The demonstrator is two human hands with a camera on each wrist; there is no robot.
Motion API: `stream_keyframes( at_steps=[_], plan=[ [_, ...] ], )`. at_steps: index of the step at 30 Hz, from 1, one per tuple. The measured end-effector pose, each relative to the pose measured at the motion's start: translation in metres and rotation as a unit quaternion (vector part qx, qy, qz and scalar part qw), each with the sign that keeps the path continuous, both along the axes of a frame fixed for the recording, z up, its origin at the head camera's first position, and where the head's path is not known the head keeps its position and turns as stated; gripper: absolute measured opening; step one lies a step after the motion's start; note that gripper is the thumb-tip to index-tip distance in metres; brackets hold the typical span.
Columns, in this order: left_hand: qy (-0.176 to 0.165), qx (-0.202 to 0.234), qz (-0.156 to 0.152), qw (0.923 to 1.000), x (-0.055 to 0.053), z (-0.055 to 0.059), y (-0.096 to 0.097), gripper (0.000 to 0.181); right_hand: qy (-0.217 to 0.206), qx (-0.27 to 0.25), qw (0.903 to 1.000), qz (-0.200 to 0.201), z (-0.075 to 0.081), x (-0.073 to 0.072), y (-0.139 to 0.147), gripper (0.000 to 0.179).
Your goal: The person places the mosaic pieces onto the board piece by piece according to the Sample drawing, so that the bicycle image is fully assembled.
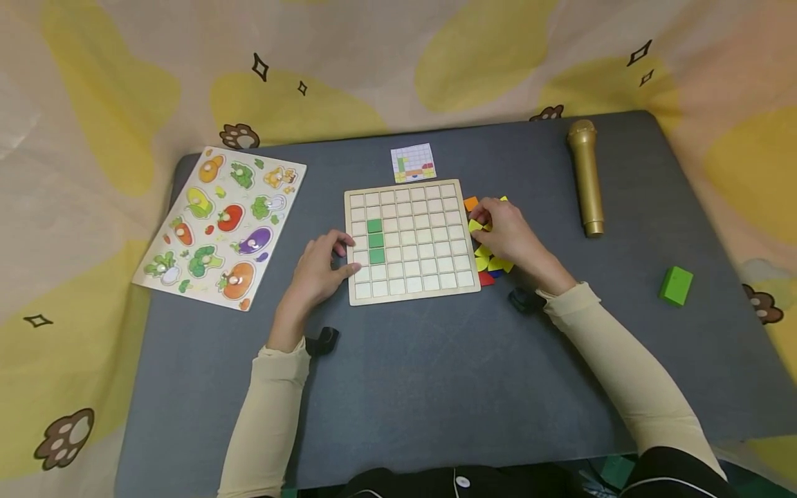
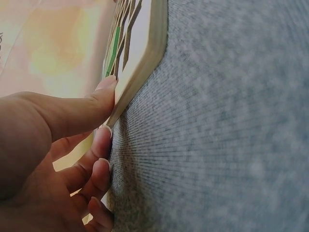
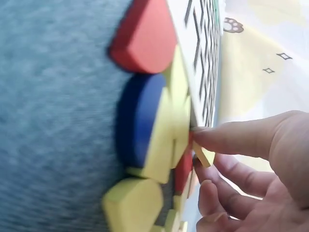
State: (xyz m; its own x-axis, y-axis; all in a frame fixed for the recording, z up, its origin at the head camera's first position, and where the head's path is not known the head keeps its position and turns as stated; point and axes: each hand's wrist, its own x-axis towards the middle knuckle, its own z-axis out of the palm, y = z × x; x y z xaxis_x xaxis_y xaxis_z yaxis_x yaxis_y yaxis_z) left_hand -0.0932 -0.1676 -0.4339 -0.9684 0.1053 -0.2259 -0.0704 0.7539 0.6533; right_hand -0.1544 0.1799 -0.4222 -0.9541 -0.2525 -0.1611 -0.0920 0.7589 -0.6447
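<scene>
A pale wooden grid board (image 1: 414,299) lies mid-table, with three green square tiles (image 1: 376,240) in one column near its left side. At the board's left edge, my left hand (image 1: 317,270) rests its thumb on the rim; the other fingertips stay low beside the edge in the left wrist view. Beyond the board's right side, my right hand (image 1: 507,232) pinches a small yellow tile (image 3: 204,153) between thumb and forefinger. Loose pieces lie under and around that hand: several yellow ones (image 3: 135,203), a rounded blue piece (image 3: 140,121), a red piece (image 3: 147,41) and an orange tile (image 1: 471,203).
Behind the board lies a small pattern card (image 1: 414,163) showing a coloured grid. A vegetable puzzle board (image 1: 214,228) lies on the left. To the right are a gold microphone (image 1: 587,178) and a green block (image 1: 676,286). A patterned cloth (image 1: 349,69) hangs behind the grey table (image 1: 461,373).
</scene>
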Motion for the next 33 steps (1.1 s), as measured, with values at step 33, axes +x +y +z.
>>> stream_keyframes(
  at_steps=[33],
  plan=[
    [0.002,0.002,0.003,1.0000,-0.001,-0.001,-0.001,0.038,-0.018,-0.124,0.9920,-0.017,-0.001,-0.023,-0.119,0.008]
  ],
)
